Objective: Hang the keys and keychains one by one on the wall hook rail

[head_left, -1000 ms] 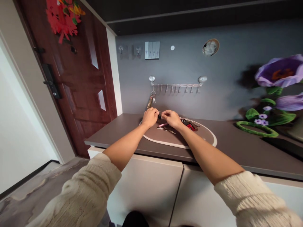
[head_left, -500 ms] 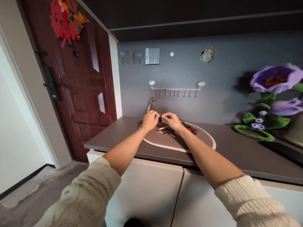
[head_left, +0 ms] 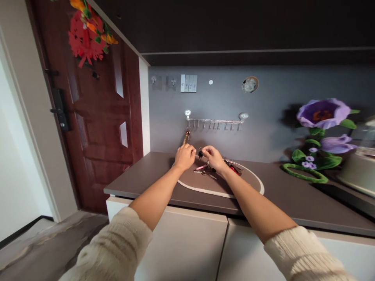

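Note:
My right hand pinches a key ring with a black-headed key hanging from it, just above the counter mat. Close by on the left is my left hand, its fingers curled together and nothing visible in them; a small gap parts it from the black key. Under and between the hands lie loose silver keys and a pink strip on the oval mat. A red item among more keys is partly covered by my right wrist. Behind my left hand, a keychain hangs from the hook rail.
The grey counter has white cabinet doors below and a dark overhead shelf above. Purple artificial flowers with a green ring base stand at right, beside a pale container. A red-brown door is at left.
The camera view has tilted up, so the scene sits lower. My left fingers have come away from the key ring, which stays in my right hand.

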Demonstrator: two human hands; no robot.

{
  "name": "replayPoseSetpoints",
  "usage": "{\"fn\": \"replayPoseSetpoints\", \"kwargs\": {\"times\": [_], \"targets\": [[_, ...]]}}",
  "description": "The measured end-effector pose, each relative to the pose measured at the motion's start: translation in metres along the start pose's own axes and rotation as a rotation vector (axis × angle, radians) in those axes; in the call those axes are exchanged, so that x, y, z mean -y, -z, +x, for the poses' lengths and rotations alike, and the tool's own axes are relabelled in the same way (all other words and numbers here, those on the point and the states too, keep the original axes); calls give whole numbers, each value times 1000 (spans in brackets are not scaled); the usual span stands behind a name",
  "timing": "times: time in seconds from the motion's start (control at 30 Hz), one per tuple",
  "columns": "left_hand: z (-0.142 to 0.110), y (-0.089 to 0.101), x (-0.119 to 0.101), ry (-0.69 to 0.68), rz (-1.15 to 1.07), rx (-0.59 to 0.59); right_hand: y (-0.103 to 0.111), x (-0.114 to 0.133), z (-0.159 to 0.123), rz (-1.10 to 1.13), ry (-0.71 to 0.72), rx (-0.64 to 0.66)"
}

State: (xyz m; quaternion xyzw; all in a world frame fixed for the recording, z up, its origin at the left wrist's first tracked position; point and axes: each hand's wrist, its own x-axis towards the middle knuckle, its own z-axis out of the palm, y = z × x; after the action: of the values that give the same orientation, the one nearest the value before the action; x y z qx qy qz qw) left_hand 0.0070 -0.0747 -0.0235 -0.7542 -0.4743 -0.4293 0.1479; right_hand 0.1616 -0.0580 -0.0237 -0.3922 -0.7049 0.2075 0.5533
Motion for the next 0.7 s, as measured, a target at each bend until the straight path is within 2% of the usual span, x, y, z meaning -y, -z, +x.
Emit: {"fn": "replayPoseSetpoints", "kwargs": {"times": [0.2, 0.37, 0.5, 0.7], "targets": [[-3, 3, 3, 81, 89, 42, -1, 0, 5, 23, -25, -57], [-5, 1, 5, 140, 115, 158, -3, 11, 15, 141, -99, -97], [-6, 0, 5, 160, 137, 202, -6, 24, 33, 183, -141, -130], [-6, 0, 4, 161, 150, 221, -13, 37, 65, 120, -136, -200]]}}
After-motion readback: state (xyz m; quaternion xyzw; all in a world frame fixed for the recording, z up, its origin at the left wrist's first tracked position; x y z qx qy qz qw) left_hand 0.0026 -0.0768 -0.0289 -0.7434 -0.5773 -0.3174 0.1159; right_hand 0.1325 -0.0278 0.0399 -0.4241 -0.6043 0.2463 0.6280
